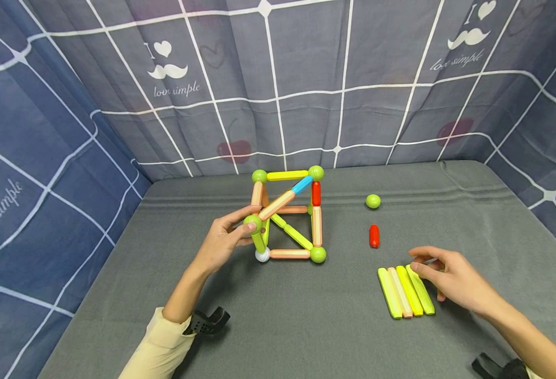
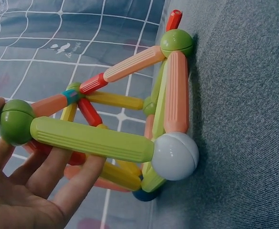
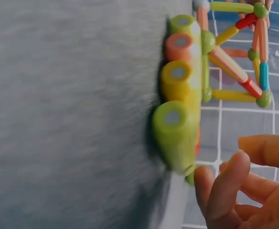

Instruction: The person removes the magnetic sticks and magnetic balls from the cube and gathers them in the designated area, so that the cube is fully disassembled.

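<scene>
At the table's middle stands a cube-like frame of grooved sticks and balls. My left hand [image 1: 218, 245] pinches the green ball [image 2: 16, 121] at its near upper left corner, with fingers also behind the light green stick [image 2: 91, 139] that runs down to a white ball [image 2: 175, 156]. A pink and blue diagonal [image 1: 278, 205] crosses the frame's top. Over to the right, my right hand [image 1: 458, 279] hovers with loosely bent fingers at the far end of a light green stick [image 1: 422, 295], the rightmost of several sticks lying side by side. Nothing shows gripped between those fingers.
Beyond the row of sticks lie a short red stick [image 1: 375, 236] and a loose green ball [image 1: 373, 201]. A grey cloth [image 1: 278, 326] covers the table. Checked blue-grey curtains [image 1: 306, 68] close off the back and sides.
</scene>
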